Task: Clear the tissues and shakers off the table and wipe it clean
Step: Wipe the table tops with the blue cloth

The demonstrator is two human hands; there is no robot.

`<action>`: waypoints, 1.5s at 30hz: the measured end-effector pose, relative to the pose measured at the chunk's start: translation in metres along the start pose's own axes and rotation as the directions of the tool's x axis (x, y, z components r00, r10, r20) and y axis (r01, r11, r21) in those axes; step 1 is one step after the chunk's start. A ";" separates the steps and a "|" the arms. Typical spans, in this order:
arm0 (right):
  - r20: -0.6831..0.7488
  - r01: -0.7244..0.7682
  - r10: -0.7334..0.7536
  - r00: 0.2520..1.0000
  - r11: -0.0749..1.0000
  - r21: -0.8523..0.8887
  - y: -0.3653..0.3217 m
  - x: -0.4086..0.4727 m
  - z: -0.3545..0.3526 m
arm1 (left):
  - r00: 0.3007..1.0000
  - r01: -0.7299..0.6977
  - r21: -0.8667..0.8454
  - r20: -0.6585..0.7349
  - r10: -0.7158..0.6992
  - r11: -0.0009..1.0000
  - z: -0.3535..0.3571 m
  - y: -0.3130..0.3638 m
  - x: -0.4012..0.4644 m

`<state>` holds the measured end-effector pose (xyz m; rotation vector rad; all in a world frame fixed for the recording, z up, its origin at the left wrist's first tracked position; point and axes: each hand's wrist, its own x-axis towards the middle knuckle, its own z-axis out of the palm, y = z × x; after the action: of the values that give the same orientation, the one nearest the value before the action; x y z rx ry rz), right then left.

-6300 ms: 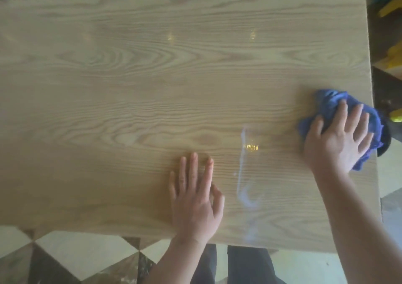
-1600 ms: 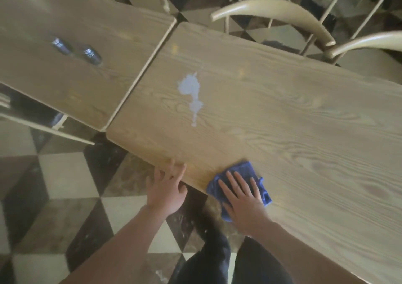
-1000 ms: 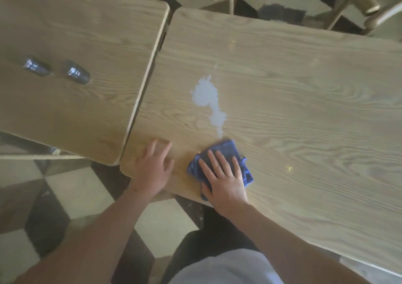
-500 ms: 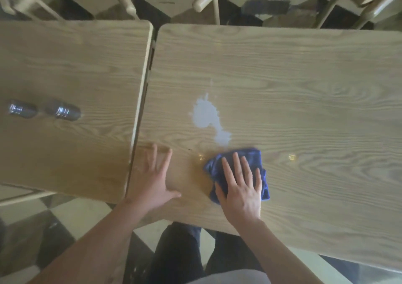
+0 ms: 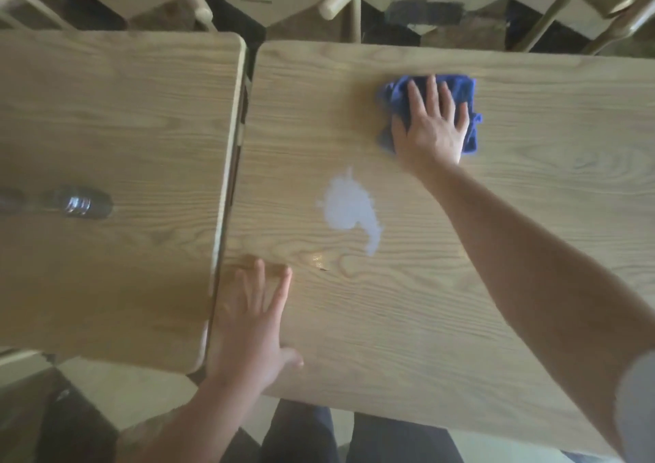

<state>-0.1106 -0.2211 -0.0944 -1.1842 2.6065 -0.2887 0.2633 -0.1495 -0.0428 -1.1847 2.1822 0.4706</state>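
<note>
Head camera, looking down: the right hand (image 5: 430,125) lies flat, fingers spread, pressing a blue cloth (image 5: 466,95) onto the wooden table (image 5: 460,285) near its far edge. The left hand (image 5: 253,324) rests open and empty by the near left corner. A pale wet patch (image 5: 349,209) sits between them. 2 blurred shakers (image 5: 76,203) stand on the neighbouring table (image 5: 124,108), at its left edge.

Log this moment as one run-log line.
phase: wiping | right hand: flat on blue cloth, far side of table | left hand: flat near edge | white patch: unwiped | shakers: adjacent table
</note>
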 end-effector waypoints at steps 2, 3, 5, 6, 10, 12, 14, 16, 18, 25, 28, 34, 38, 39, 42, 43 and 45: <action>0.024 -0.044 0.043 0.999 0.999 0.012 -0.009 0.029 -0.004 | 1.000 -0.006 0.001 -0.009 0.006 1.000 0.000 -0.001 -0.001; 0.030 -0.065 0.065 0.997 0.998 0.010 -0.012 0.036 -0.004 | 1.000 -0.009 0.004 -0.011 0.009 1.000 0.000 -0.002 0.000; 0.033 -0.081 0.080 0.996 0.997 0.013 -0.017 0.033 -0.002 | 1.000 -0.014 0.006 -0.005 0.014 1.000 -0.001 -0.003 0.000; 0.033 -0.078 0.077 0.996 0.997 0.018 -0.018 0.024 -0.001 | 1.000 -0.016 0.001 -0.001 0.016 1.000 -0.001 -0.003 -0.001; 0.038 -0.041 0.040 0.998 0.999 0.028 -0.015 -0.051 0.008 | 1.000 -0.027 -0.006 0.008 0.027 1.000 -0.005 -0.002 -0.002; 0.030 -0.035 0.034 0.999 0.999 0.027 -0.013 -0.113 0.016 | 0.999 -0.031 0.005 0.032 0.031 0.999 -0.007 -0.003 -0.003; 0.055 -0.029 0.029 0.998 1.000 -0.006 -0.011 -0.184 0.023 | 0.997 -0.036 0.028 0.069 0.034 0.999 -0.010 -0.004 -0.002; 0.115 -0.002 0.006 0.993 0.999 -0.042 -0.009 -0.258 0.030 | 0.990 -0.043 0.046 0.136 0.037 0.998 -0.012 -0.003 0.001; 0.143 0.050 -0.041 0.989 0.997 -0.063 -0.009 -0.329 0.039 | 0.975 -0.039 0.049 0.220 0.027 0.998 -0.013 0.001 0.005; 0.157 0.061 -0.047 0.987 0.994 -0.087 -0.011 -0.383 0.055 | 0.955 -0.009 0.101 0.296 -0.022 0.995 -0.015 0.008 0.011; 0.157 0.087 -0.071 0.985 0.992 -0.097 -0.017 -0.348 0.050 | 0.963 -0.019 0.096 0.268 -0.007 0.995 -0.015 0.007 0.010; 0.076 0.014 -0.011 0.997 0.999 -0.046 -0.034 -0.206 0.034 | 0.962 -0.015 0.041 0.274 0.003 0.999 -0.015 0.006 0.008; -0.015 -0.016 0.016 1.000 0.999 0.040 -0.042 -0.068 0.023 | 0.962 -0.002 0.041 0.273 -0.009 0.999 -0.015 0.008 0.010; -0.009 -0.027 0.028 1.000 0.998 0.048 -0.045 -0.034 0.019 | 0.962 0.000 0.048 0.271 -0.013 0.999 -0.014 0.009 0.011; 0.032 -0.076 0.075 0.997 0.996 0.039 -0.053 0.041 0.008 | 0.963 0.003 0.060 0.268 -0.019 0.998 -0.013 0.009 0.012; 0.041 -0.090 0.088 0.995 0.996 0.030 -0.054 0.053 0.007 | 0.964 0.002 0.059 0.266 -0.018 0.998 -0.013 0.009 0.012; 0.049 -0.095 0.094 0.994 0.995 0.016 -0.053 0.060 0.006 | 0.964 0.003 0.055 0.264 -0.018 0.998 -0.013 0.009 0.012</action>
<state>-0.1091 -0.3020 -0.0944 -1.0449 2.6032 -0.2608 0.2466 -0.1597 -0.0413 -1.0393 1.9469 0.5296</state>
